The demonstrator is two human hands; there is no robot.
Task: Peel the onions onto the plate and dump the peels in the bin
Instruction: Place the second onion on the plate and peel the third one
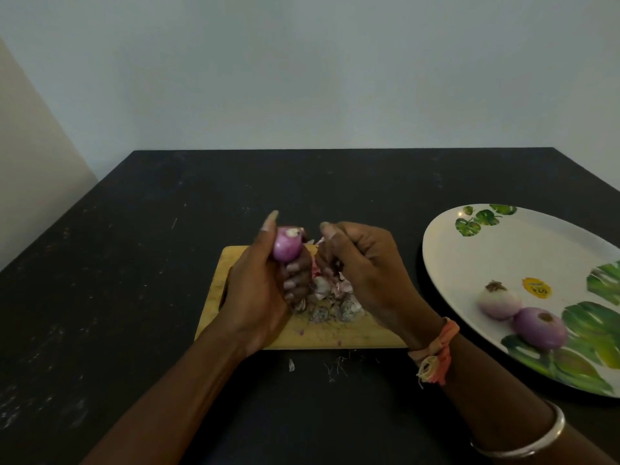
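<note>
Gripping a glossy purple onion [286, 248] is left hand [261, 297]; right hand [365, 273] curled, contents unclear.

**Surface and Material Reference**

Treat the bench [134, 263] as a dark, matt top, scuffed and speckled. The cutting board [352, 337] is pale, matt wood with scored marks. The plate [503, 250] is glossy white with printed leaves and a yellow sticker [536, 287]. The onion [287, 246] in your left hand [258, 297] and the two peeled onions [540, 327] are smooth, faintly shiny purple. The peels [328, 303] look dry and papery. Your bangle [536, 444] is polished metal. The wristband [439, 347] is frayed orange cloth.
</note>
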